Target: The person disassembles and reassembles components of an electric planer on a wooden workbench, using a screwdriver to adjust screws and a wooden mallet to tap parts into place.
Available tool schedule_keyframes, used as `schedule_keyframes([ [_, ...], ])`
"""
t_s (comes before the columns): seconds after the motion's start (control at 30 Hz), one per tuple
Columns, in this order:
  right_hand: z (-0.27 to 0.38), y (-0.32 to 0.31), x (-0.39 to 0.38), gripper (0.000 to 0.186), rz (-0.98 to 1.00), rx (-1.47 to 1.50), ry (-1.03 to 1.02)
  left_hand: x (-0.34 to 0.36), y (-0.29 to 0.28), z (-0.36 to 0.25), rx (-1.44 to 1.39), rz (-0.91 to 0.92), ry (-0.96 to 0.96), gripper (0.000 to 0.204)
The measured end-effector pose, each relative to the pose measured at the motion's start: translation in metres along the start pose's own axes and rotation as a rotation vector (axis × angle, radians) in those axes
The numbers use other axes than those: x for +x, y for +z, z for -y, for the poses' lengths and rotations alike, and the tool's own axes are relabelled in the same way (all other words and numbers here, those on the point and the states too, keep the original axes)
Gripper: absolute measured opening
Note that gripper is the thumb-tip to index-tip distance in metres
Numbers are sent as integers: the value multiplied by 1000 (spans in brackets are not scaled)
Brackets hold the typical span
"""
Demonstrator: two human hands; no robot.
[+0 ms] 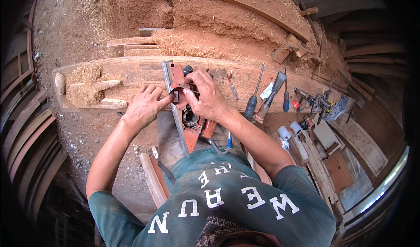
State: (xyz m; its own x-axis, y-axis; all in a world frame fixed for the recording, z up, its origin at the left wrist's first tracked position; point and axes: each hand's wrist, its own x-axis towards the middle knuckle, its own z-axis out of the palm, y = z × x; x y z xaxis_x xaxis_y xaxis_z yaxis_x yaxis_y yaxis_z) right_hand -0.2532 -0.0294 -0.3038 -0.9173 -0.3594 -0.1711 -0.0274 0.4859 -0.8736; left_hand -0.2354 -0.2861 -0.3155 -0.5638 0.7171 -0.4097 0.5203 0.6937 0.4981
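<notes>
Our right hand (205, 96) covers the middle of the orange planer (186, 111); we cannot tell what its fingertips pinch there.

Power planer (186, 102) at centre: orange-red body, grey metal sole. Screwdriver (252, 102) at 3 o'clock: black handle. Shirt (218, 207) at 6: teal, white lettering. Sawdust heap (210, 24) at 12: reddish-brown. Workbench plank (131, 70): pale brown.

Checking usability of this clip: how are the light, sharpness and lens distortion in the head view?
Head view: even daylight, soft shadows, no strong glare; both hands, left hand and right hand, and the orange power planer are sharp at centre; fisheye bends the long wooden plank and darkens the corners; a bright washed-out strip sits at the lower right rim.
</notes>
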Motion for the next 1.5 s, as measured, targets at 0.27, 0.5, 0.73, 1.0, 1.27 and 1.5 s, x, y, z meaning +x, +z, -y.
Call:
schedule_keyframes([
  [0.27, -1, 0, 1, 26, 18, -8, 4, 4, -2, 7, 54, 26, 54, 50],
  [0.5, -2, 0, 1, 26, 12, -3, -4, 1, 4, 7, 155, 57, 37, 53],
  [0.73, -1, 0, 1, 25, 9, 9, 12, -8, 17, -2, 185, -50, -73, 57],
  [1.0, 2, -2, 2, 24, 21, 18, 31, -11, 12, 2, 73, -3, -24, 56],
  [1.27, 1, -1, 1, 24, 23, 8, 22, -3, 12, 13, 107, -15, 59, 57],
  [1.5, 2, -3, 1, 23, 34, 31, 60, -8, 18, 4, 142, -37, 27, 56],
])
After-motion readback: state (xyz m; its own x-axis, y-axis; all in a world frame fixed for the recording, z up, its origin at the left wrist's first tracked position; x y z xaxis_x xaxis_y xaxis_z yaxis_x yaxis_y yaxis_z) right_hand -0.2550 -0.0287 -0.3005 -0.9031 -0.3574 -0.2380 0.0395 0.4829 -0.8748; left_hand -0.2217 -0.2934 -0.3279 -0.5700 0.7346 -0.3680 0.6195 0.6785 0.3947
